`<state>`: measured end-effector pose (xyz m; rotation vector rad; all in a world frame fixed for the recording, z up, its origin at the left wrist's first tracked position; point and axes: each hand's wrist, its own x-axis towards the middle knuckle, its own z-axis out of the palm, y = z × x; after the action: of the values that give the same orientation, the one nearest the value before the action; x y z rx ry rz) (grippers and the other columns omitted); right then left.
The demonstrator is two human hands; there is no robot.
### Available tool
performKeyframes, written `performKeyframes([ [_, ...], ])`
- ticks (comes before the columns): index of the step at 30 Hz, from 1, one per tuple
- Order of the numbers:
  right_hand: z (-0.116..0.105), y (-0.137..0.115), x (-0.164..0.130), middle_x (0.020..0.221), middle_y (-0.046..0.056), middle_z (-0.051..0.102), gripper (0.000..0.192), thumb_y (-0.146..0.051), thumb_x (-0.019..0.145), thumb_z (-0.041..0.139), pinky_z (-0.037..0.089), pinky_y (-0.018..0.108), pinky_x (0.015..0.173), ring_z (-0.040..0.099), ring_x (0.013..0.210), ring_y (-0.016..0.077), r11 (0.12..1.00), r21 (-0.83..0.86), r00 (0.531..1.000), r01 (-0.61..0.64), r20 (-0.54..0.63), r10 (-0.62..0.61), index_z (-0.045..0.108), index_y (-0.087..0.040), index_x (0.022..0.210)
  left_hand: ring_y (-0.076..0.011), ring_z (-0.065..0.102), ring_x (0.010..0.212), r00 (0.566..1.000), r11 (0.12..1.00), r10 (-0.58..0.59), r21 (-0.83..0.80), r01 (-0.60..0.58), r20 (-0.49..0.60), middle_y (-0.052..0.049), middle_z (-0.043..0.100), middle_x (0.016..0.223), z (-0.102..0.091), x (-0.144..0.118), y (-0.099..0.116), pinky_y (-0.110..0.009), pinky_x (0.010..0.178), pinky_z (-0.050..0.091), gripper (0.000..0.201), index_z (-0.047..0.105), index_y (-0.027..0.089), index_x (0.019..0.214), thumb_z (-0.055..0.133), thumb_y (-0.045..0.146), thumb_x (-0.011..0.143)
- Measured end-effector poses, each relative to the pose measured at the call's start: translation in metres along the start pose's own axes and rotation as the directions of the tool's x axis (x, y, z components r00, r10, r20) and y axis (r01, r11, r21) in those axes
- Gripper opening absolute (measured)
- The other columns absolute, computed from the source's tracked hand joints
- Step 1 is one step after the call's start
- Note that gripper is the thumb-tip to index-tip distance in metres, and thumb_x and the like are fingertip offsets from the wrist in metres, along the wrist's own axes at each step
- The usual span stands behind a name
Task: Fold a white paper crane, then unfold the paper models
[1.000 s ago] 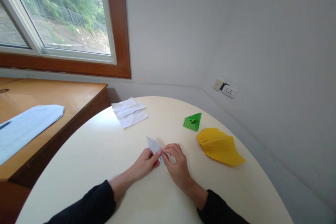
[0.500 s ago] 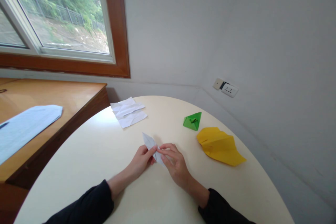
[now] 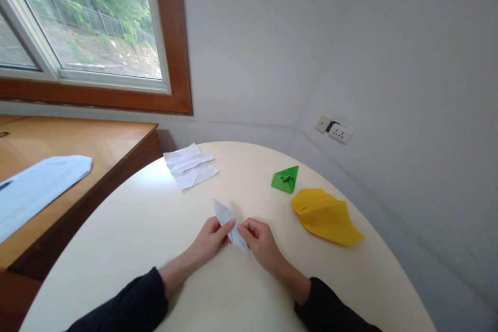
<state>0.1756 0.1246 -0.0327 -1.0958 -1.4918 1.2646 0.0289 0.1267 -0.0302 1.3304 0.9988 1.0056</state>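
The white paper (image 3: 222,211) is a slim, creased fold, pointed at both ends, slanting over the smooth, rounded tabletop (image 3: 128,218). The left hand (image 3: 210,237) pinches its middle under the thumb; the curled right hand (image 3: 263,245) pinches its edge between thumb and finger.

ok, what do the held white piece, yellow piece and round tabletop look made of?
White piece: paper, matte, thin with crisp folds. Yellow piece: probably paper, matte, creased. Tabletop: semi-gloss, maybe laminate, given its bright glare patch; core not visible.
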Motion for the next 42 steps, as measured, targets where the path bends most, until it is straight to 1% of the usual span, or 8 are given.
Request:
performKeyframes([
  [7, 0.0, -0.002, 0.0, 0.049, -0.006, 0.038, 0.043, -0.056, 0.071, 0.058, 0.024, 0.023, 0.046, 0.031, 0.047, 0.0077, 1.0, 0.014, 1.0, -0.01, 0.017, 0.01, 0.046, -0.018, 0.056, -0.0098, 0.036, 0.049, 1.0, 1.0, 0.003, 0.002, -0.003, 0.007, 0.005, 0.041, 0.048, 0.0, 0.001, 0.0, -0.024, 0.05, 0.026, 0.048, 0.052, 0.014, 0.059, 0.053, 0.06, 0.073],
  [14, 0.001, 0.004, 0.0, 0.056, -0.004, 0.049, 0.03, -0.046, 0.076, 0.059, 0.033, 0.022, 0.048, 0.042, 0.049, 0.0088, 1.0, 0.013, 1.0, 0.025, -0.004, -0.025, 0.054, -0.017, 0.069, -0.0102, 0.037, 0.049, 0.999, 1.0, -0.002, 0.009, 0.002, -0.036, 0.004, 0.041, 0.048, 0.0, 0.002, 0.0, -0.024, 0.05, 0.027, 0.046, 0.049, 0.015, 0.056, 0.053, 0.058, 0.072],
  [17, 0.001, 0.006, -0.002, 0.066, -0.001, 0.056, 0.019, -0.036, 0.078, 0.057, 0.04, 0.022, 0.049, 0.051, 0.055, 0.0107, 0.994, -0.046, 0.993, 0.094, -0.066, -0.097, 0.056, -0.017, 0.081, -0.0101, 0.036, 0.048, 0.998, 1.0, -0.023, 0.016, 0.024, -0.06, 0.005, 0.041, 0.048, 0.0, 0.003, -0.001, -0.024, 0.049, 0.027, 0.046, 0.049, 0.015, 0.057, 0.054, 0.059, 0.07],
  [20, 0.001, 0.003, -0.005, 0.079, 0.002, 0.059, 0.01, -0.024, 0.079, 0.057, 0.047, 0.024, 0.058, 0.057, 0.068, 0.0137, 0.922, -0.246, 0.925, 0.298, -0.163, -0.342, 0.056, -0.019, 0.088, -0.0099, 0.035, 0.047, 0.997, 0.999, -0.036, 0.029, 0.038, -0.066, 0.005, 0.04, 0.047, 0.0, 0.003, -0.003, -0.024, 0.048, 0.025, 0.046, 0.049, 0.015, 0.057, 0.053, 0.06, 0.07],
  [23, 0.0, -0.002, -0.009, 0.083, 0.004, 0.058, 0.01, -0.014, 0.081, 0.052, 0.05, 0.028, 0.068, 0.057, 0.079, 0.0157, 0.754, -0.428, 0.804, 0.498, -0.098, -0.587, 0.058, -0.02, 0.085, -0.01, 0.036, 0.047, 0.998, 0.999, -0.033, 0.032, 0.035, -0.057, 0.005, 0.039, 0.047, 0.0, 0.003, -0.003, -0.024, 0.048, 0.025, 0.047, 0.048, 0.016, 0.055, 0.053, 0.06, 0.07],
  [27, 0.001, -0.005, -0.014, 0.092, 0.007, 0.058, 0.02, -0.008, 0.083, 0.049, 0.052, 0.031, 0.078, 0.057, 0.089, 0.0171, 0.636, -0.481, 0.732, 0.603, 0.017, -0.681, 0.059, -0.021, 0.093, -0.01, 0.036, 0.048, 0.998, 0.999, -0.031, -0.007, 0.031, -0.056, 0.005, 0.04, 0.047, 0.001, 0.003, -0.001, -0.024, 0.048, 0.026, 0.048, 0.05, 0.015, 0.056, 0.055, 0.061, 0.069],
  [33, 0.002, -0.004, -0.014, 0.098, 0.009, 0.059, 0.023, -0.007, 0.083, 0.05, 0.052, 0.035, 0.082, 0.056, 0.097, 0.0189, 0.539, -0.54, 0.681, 0.647, 0.092, -0.726, 0.058, -0.02, 0.101, -0.01, 0.037, 0.05, 0.999, 0.998, -0.013, -0.069, 0.01, -0.052, 0.004, 0.042, 0.05, 0.0, 0.004, -0.005, -0.024, 0.05, 0.028, 0.048, 0.052, 0.014, 0.06, 0.057, 0.06, 0.069],
  [42, 0.001, -0.01, -0.014, 0.107, 0.009, 0.062, 0.032, -0.009, 0.087, 0.045, 0.051, 0.038, 0.086, 0.056, 0.103, 0.0196, 0.482, -0.593, 0.695, 0.645, 0.195, -0.692, 0.053, -0.019, 0.116, -0.0093, 0.039, 0.048, 0.997, 0.99, -0.034, -0.139, 0.025, -0.068, 0.003, 0.044, 0.048, 0.0, 0.005, -0.008, -0.024, 0.049, 0.029, 0.05, 0.05, 0.014, 0.056, 0.057, 0.062, 0.07],
])
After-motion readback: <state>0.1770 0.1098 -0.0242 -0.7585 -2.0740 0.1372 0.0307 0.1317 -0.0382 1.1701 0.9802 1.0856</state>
